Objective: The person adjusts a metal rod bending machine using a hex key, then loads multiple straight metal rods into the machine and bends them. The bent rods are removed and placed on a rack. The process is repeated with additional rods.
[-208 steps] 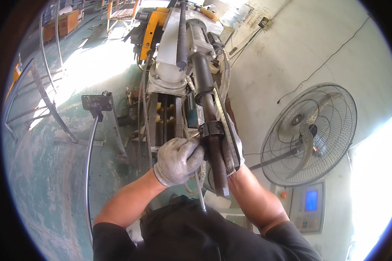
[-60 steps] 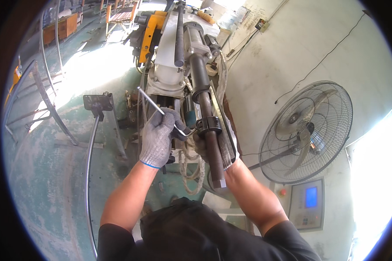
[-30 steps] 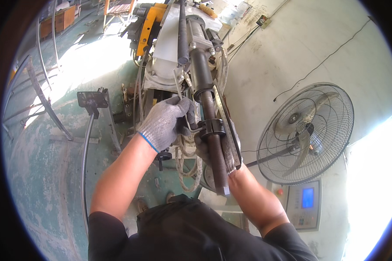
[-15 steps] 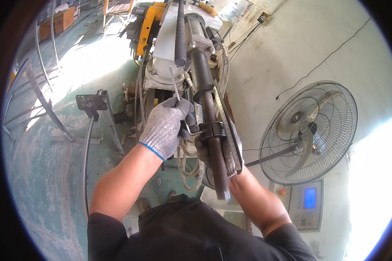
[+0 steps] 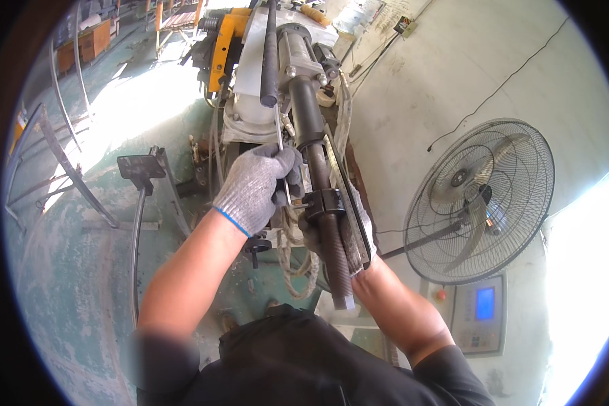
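Note:
My left hand (image 5: 249,189), in a grey knit glove with a blue cuff, is closed around a bent silver hex key (image 5: 278,130). The key's long arm points up and away from me, while its short arm reaches the left side of a black clamp collar (image 5: 325,202). That collar sits around a dark threaded rod (image 5: 336,254) sticking out toward me from a machine. My right hand (image 5: 353,252), also gloved, wraps under the rod and collar from the right, its fingertips showing on the left side. Most of its grip is hidden behind the rod and a slotted metal strip (image 5: 350,186).
A black cylinder (image 5: 306,111) and a dark bar (image 5: 269,61) extend from the machine. To the right stand a caged fan (image 5: 477,203) and a control panel (image 5: 480,314) with a blue screen. Pale hoses (image 5: 287,271) hang below. Metal stands (image 5: 141,168) are at left.
The hex key has swung from leaning left to nearly upright beside the dark bar, turned by my left hand. My right hand stays at the collar.

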